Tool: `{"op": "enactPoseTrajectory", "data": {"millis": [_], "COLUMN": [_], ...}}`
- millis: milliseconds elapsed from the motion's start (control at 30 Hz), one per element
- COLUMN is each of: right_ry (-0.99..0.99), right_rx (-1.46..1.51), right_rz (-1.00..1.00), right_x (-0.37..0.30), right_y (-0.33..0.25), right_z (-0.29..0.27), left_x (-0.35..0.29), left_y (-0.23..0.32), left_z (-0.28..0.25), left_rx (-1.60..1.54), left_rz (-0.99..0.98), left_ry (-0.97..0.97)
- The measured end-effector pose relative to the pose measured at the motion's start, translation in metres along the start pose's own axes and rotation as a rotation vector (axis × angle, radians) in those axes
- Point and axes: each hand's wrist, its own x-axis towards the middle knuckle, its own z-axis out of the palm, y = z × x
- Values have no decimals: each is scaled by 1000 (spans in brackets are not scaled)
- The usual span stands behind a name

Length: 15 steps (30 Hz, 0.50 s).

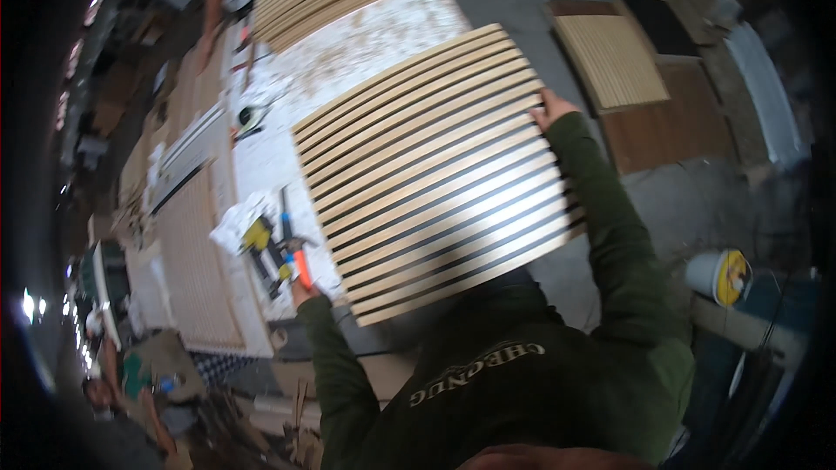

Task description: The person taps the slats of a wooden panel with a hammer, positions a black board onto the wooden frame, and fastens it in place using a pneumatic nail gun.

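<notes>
Slatted wood panel point(435, 165), right edge jutting past table point(392, 26) over grey floor point(505, 0), gripped there by right hand point(556, 108); left hand's point(303, 292) hold unclear; pale, dark-striped.

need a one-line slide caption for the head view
Right hand holding a slatted wooden panel by its edge, left hand near an orange object.
</notes>
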Motion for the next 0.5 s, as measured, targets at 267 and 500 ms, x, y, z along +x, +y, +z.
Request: {"op": "enactPoseTrajectory", "data": {"millis": [267, 500], "right_ry": [-77, -74], "right_rx": [-47, -67], "right_rz": [34, 20], "right_x": [-3, 4], "right_y": [-6, -13], "right_z": [-27, -15], "left_x": [2, -5], "left_y": [36, 34], "left_z": [-5, -15], "left_rx": [143, 155], "left_rz": [34, -72], "left_ry": [27, 25]}}
